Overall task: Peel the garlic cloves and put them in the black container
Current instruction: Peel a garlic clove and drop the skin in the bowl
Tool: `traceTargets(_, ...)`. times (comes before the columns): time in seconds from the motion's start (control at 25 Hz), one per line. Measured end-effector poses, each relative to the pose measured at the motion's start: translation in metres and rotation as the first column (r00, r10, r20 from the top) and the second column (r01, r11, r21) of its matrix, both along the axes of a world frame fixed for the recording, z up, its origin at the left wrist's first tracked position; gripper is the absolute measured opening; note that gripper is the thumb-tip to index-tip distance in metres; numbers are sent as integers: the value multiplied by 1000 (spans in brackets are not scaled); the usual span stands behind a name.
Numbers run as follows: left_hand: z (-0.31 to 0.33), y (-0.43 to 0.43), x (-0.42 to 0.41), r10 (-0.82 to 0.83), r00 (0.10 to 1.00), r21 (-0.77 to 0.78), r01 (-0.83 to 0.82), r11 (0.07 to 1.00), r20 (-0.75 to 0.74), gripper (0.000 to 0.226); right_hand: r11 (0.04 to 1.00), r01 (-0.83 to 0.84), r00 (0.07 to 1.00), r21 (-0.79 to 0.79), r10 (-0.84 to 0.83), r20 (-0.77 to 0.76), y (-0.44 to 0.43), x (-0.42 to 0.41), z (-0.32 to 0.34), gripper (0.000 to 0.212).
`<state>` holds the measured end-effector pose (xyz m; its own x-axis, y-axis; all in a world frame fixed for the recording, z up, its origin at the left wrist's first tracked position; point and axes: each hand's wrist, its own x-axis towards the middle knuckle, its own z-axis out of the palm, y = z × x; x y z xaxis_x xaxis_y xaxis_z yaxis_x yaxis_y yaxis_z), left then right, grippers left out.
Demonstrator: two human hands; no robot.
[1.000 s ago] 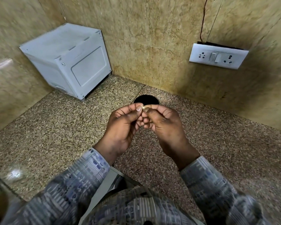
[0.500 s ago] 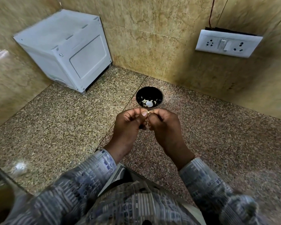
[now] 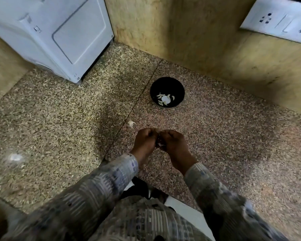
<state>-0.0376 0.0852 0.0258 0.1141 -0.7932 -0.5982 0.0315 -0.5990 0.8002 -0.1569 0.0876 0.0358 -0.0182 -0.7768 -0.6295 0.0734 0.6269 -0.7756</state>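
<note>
Several peeled cloves (image 3: 164,100) are seen in the black container (image 3: 167,83); one clove (image 3: 159,145), barely visible, is pinched between left hand (image 3: 145,141) and right hand (image 3: 172,142), likely mid-peel; a garlic piece (image 3: 131,123) is left on the counter (image 3: 215,136).

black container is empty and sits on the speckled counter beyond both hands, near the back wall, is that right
Not quite. The head view shows the black container is not empty: several pale peeled cloves lie in its bottom. The rest holds: it sits on the speckled counter beyond the left hand and right hand, near the back wall.
</note>
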Motion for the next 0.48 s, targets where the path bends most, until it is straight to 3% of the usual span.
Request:
traceTargets(0.12, -29, -27, 5, 31, 999, 105, -29, 994, -14, 14, 981, 92, 994, 172, -101, 45, -25, 13, -26, 13)
traceTargets(0.24, -47, -51, 6, 71, 997, 187, -73, 980, 19, 12, 952, 179, 980, 248, -195, 41, -48, 22, -40, 8)
traceTargets(0.48, -58, -71, 5, 63, 991, 259, -92, 962, 118, 16, 884, 307, 914, 353, -377, 147, -59, 25, -40, 25)
